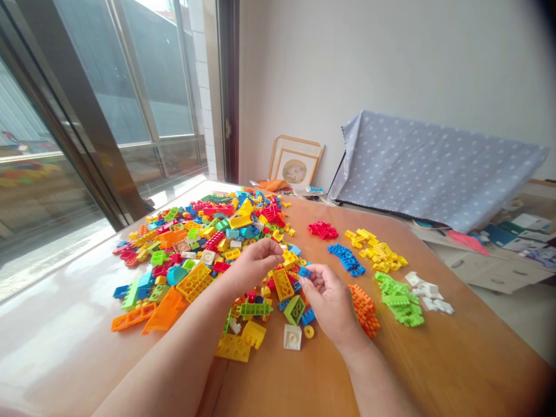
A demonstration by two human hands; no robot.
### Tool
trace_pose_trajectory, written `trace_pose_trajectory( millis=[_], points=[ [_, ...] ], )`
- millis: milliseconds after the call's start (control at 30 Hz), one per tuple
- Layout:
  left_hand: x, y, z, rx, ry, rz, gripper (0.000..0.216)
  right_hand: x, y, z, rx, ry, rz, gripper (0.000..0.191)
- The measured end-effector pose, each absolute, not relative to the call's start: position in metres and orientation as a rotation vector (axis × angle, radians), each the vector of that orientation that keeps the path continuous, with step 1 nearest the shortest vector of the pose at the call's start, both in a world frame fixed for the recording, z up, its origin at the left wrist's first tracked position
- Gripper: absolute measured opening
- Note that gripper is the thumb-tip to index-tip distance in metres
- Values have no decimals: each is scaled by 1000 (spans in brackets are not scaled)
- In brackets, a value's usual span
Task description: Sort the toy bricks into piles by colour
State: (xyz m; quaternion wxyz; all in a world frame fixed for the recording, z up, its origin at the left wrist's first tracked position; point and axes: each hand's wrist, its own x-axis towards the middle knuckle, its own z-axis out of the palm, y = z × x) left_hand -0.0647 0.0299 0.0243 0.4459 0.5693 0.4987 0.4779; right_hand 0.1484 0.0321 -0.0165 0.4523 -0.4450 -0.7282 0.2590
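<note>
Small blue brick [304,271] is pinched at the right hand's [330,301] thumb and fingertips — by the mixed brick pile's [212,240] right edge. Left hand's [259,262] curled over the pile, can't tell if it's holding anything — orange bricks [364,311] sit right of the right hand on the worktop [443,365].

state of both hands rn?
Left hand: partly curled over the brick pile; whether it holds anything can't be told.
Right hand: closed, holding a blue brick.
</note>
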Motion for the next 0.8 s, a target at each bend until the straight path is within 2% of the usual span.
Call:
trace_pose_trajectory(
  millis=[200,500,667,800],
  points=[
    [-73,38,16,1513,1452,1303,20,159,45,-13,-1149,-1677,620,27],
    [-76,41,20,1572,1506,1462,19,246,105,22,-1433,-1562,537,46],
    [-71,48,35,1488,1456,1564,19,267,149,14,-1784,-1886,326,33],
    [-74,57,51,1405,1469,1643,19,258,167,1,-1903,-1977,273,22]
  ],
)
